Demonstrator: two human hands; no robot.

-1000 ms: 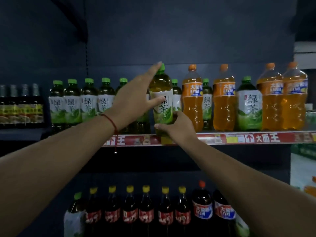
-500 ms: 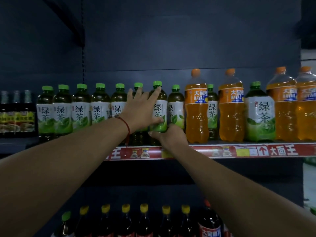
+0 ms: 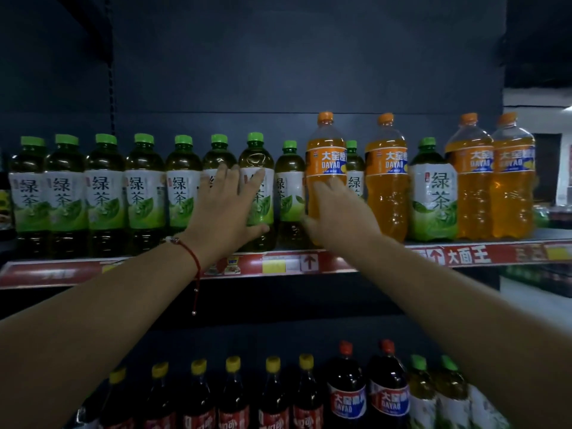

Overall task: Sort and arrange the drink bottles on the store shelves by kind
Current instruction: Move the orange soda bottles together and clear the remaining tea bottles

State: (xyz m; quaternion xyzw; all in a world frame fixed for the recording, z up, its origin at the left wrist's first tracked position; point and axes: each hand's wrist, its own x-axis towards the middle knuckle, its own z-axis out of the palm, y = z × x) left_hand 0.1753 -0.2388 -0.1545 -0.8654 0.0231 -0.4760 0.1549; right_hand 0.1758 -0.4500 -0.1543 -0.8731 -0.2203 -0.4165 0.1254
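Your green tea bottles (image 3: 145, 193) already stand grouped along the shelf's (image 3: 464, 257) left — your left hand (image 3: 227, 209) rests flat, fingers apart, on one, your right hand (image 3: 339, 212) curls round an orange soda bottle (image 3: 325, 168) — two teas remain among the sodas.

Dark blue back panel (image 3: 278, 72) above. Red price strip (image 3: 464, 257) with white characters and yellow tags (image 3: 274, 265) along the edge. Red string bracelet (image 3: 193, 258), cord dangling.
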